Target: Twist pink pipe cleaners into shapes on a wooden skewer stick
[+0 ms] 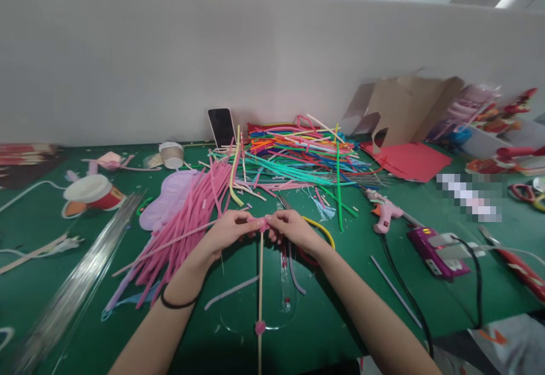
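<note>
At the middle of the table, my left hand (230,230) and my right hand (294,230) meet with thumbs and fingers pinched on a small pink fuzzy stem piece (263,225). It sits at the top of a thin wooden stick (261,273), which runs down towards me. Lower on the stick is a pink fuzzy ball (260,327), with a thin clear loop beside it. A long pink chenille stem (170,242) stretches left from near my left hand. Beneath my right hand lie scissors with yellow and red handles (326,230), partly hidden.
Bundled pink chenille stems (187,224) lie left, multicoloured stems (298,153) behind. To the right are a pink glue gun (387,213) with a cable, a purple power strip (438,253) and a red-handled knife (517,267). A paper cup (93,193) lies left; a phone (221,127) leans behind.
</note>
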### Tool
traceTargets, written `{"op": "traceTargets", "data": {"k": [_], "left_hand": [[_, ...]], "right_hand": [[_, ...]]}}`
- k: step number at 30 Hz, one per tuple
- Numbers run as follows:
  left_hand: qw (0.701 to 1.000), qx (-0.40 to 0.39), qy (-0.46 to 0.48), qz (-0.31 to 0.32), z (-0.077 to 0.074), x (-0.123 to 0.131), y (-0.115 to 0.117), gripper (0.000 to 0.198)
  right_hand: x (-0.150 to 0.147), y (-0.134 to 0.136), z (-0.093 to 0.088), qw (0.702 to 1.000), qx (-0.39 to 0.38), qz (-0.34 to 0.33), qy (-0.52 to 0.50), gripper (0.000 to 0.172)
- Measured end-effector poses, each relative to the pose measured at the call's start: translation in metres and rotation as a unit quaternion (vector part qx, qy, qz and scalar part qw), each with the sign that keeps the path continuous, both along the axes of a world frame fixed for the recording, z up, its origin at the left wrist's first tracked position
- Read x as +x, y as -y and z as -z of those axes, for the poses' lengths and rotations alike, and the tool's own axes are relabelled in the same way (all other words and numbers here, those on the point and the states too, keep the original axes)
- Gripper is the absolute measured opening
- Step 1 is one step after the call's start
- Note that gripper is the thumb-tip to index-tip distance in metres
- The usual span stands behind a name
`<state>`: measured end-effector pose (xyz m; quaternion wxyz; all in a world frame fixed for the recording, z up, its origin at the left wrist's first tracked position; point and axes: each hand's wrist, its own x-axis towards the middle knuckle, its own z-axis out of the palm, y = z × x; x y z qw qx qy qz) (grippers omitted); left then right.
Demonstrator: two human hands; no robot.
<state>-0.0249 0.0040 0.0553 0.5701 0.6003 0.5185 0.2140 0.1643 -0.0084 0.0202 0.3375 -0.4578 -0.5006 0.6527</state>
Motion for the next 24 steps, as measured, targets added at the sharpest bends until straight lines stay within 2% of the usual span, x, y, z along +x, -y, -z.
{"op": "traceTargets", "data": {"k": [8,15,24], "left_hand": [[1.000,-0.001,-0.003,0.030,0.002,-0.005,-0.003,0.039],[0.999,0.008,0.001,0.035,0.006,-0.006,-0.005,0.034],[1.000,-0.004,0.003,0.030,0.013,-0.009,-0.006,0.040]], "right_hand": [[-0.001,0.001,-0.001,0.999,0.021,-0.022,0.036,0.048],[-0.003,0.000,-0.004,0.993,0.078,-0.017,0.083,0.046],[-0.002,0.001,-0.003,0.992,0.062,-0.026,0.103,0.044]]}}
